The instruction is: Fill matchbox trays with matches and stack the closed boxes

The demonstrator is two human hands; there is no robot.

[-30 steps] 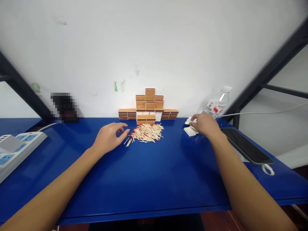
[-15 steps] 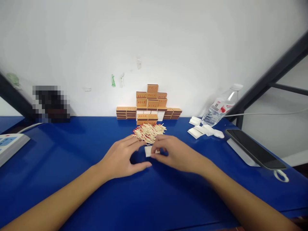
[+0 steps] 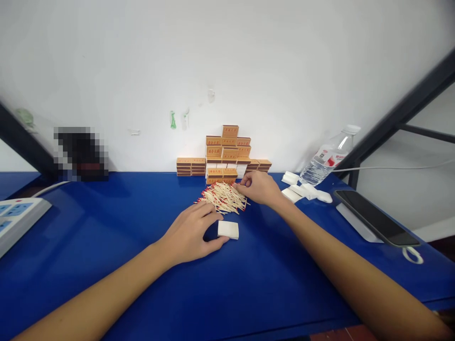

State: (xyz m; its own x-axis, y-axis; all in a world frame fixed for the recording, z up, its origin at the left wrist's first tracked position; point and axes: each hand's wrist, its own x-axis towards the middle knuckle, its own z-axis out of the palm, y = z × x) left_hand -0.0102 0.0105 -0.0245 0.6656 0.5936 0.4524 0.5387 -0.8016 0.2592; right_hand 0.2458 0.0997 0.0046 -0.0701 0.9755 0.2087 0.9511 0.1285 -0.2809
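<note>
A small white matchbox tray (image 3: pixel 228 229) lies on the blue table in front of a heap of loose red-headed matches (image 3: pixel 223 198). My left hand (image 3: pixel 190 233) rests to the left of the tray, its thumb at the near edge and forefinger at the far edge, seemingly holding it lightly. At the heap's far right side, my right hand (image 3: pixel 259 187) has thumb and forefinger pinched together on a match; how many matches are between the fingers is hidden. Just behind the heap stand orange matchboxes (image 3: pixel 222 176) in a short stack.
A stepped stack of matchboxes (image 3: pixel 229 142) stands against the wall. To the right are several white trays (image 3: pixel 290 178), a tilted water bottle (image 3: pixel 325 158) and a phone (image 3: pixel 377 218) on a white support. A power strip (image 3: pixel 21 220) sits at left.
My right hand has left the white tray and moved away from me to the match heap. My left hand has come closer around the tray's left end. The view has shifted slightly.
</note>
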